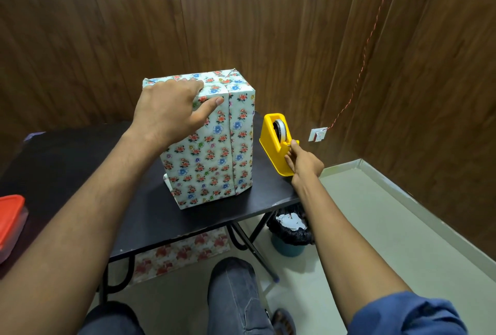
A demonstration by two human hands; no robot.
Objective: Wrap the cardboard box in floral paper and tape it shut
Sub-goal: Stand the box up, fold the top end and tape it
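The box (212, 152), covered in white floral paper, stands upright on the black table (150, 213). A paper seam runs down its front face. My left hand (171, 109) rests on the box's top left corner, fingers laid over the top and thumb pressed on the front beside the seam. A yellow tape dispenser (276, 141) with a tape roll inside sits just right of the box. My right hand (303, 162) pinches at the dispenser's front cutter end with thumb and fingers.
An orange-lidded plastic container (9, 222) sits at the table's left edge. A bin with a black liner (290, 230) stands under the table's right corner. Floral paper (182, 254) lies on the floor below the table. Wood-panel walls close behind.
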